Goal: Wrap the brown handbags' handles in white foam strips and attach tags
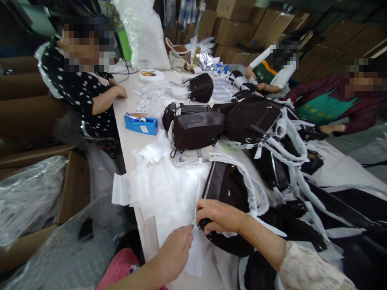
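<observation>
A dark brown handbag (225,183) lies tilted on the table right in front of me, its handles wrapped in white paper. My right hand (219,215) is closed on the near end of this bag, its fingers curled over a shiny black part. Beside it, to the left, my left hand (177,253) has its fingers pressed together close to the bag's edge. Whatever sits between those fingertips is too small to make out. White wrapping sheets (163,189) are spread under and left of both hands.
Several dark bags (199,125) are piled ahead and to the right. A blue tape dispenser (141,124) stands near the table's left edge. An open carton (74,185) with clear plastic is at left. Three other people sit or stand around the table (125,147).
</observation>
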`<state>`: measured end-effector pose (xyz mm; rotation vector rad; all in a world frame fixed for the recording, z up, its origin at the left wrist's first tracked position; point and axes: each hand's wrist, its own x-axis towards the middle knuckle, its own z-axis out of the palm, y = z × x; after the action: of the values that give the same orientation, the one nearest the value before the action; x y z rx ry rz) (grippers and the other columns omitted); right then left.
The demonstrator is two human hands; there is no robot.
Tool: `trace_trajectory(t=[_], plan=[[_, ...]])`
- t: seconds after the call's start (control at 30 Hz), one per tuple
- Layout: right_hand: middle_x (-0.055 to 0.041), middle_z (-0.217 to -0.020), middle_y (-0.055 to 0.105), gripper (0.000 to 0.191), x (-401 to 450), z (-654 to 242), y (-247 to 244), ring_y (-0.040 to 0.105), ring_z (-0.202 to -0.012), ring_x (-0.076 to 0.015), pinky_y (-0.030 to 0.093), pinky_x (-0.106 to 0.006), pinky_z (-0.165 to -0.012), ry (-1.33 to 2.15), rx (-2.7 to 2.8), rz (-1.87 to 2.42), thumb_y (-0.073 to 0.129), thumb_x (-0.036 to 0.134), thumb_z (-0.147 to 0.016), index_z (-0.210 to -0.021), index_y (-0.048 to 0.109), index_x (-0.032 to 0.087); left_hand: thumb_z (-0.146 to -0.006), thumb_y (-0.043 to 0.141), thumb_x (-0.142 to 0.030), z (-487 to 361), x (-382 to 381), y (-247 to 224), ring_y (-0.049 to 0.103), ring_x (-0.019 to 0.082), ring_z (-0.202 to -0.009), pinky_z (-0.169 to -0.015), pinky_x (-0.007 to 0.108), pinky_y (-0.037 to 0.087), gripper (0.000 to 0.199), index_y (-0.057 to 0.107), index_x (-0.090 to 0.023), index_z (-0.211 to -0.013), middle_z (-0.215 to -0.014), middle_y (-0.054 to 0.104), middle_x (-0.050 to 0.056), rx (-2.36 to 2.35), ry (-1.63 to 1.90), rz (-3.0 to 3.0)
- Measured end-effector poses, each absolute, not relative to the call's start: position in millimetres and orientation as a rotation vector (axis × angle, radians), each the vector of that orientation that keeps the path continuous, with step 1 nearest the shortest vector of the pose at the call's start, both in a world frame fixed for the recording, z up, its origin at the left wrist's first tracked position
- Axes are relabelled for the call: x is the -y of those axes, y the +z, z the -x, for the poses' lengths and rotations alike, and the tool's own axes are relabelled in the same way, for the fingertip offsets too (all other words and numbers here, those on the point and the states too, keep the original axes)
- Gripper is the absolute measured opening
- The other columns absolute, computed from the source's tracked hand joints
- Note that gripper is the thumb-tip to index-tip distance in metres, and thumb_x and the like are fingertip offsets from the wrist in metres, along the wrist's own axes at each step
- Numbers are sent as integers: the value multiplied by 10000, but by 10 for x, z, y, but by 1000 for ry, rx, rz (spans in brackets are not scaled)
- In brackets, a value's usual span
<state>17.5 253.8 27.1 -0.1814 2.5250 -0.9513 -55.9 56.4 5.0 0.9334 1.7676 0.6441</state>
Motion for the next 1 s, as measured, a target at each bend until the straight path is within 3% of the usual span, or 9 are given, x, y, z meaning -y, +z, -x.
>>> trace_trajectory(t=[0.13,0.27,0.33,0.53,0.7,0.8,1.0], plan=[[-38,-990,583,252,-2528,-180,252,579,-916,-194,471,-286,-776,-954,-2543,185,778,180,-685,-918,689,213,-895,294,-259,477,-697,92,578,202,-863,-812,307,410,270,549,-172,-890,-905,635,78,-1751,644,-942],[-34,-1030,580,310,-2538,-198,269,574,-953,-190,471,-286,-815,-1038,-2511,151,779,153,-673,-957,671,217,-884,381,-297,413,-746,61,585,213,-961,-848,306,403,227,486,-174,-1043,-1050,628,102,-1783,688,-857],[-27,-1039,571,347,-2549,-211,296,571,-956,-188,471,-283,-816,-1069,-2484,138,787,149,-658,-973,665,226,-876,393,-278,402,-742,38,593,201,-922,-805,290,410,216,453,-173,-1055,-1025,628,96,-1801,687,-826],[-29,-1062,560,426,-2600,-237,346,564,-970,-194,463,-289,-829,-1057,-2428,146,775,124,-637,-1027,635,223,-851,395,-234,454,-781,32,588,178,-793,-719,264,397,141,532,-202,-844,-809,644,29,-1850,620,-886],[-47,-1069,586,310,-2579,-280,312,586,-926,-190,466,-273,-736,-896,-2569,263,689,143,-721,-1015,628,220,-859,354,-229,444,-800,-25,590,163,-722,-693,259,418,222,560,-185,-786,-766,646,28,-1805,661,-854],[-61,-1004,614,200,-2529,-296,328,604,-852,-191,456,-276,-659,-705,-2648,301,621,148,-760,-954,639,194,-882,313,-228,393,-786,-65,588,176,-784,-753,283,425,265,552,-180,-778,-812,649,49,-1830,689,-875],[-61,-840,624,136,-2445,-334,327,592,-720,-181,412,-291,-573,-424,-2773,358,506,143,-817,-818,639,174,-910,375,-286,352,-792,-23,594,212,-916,-826,321,427,199,537,-180,-958,-991,653,85,-1925,597,-974]])
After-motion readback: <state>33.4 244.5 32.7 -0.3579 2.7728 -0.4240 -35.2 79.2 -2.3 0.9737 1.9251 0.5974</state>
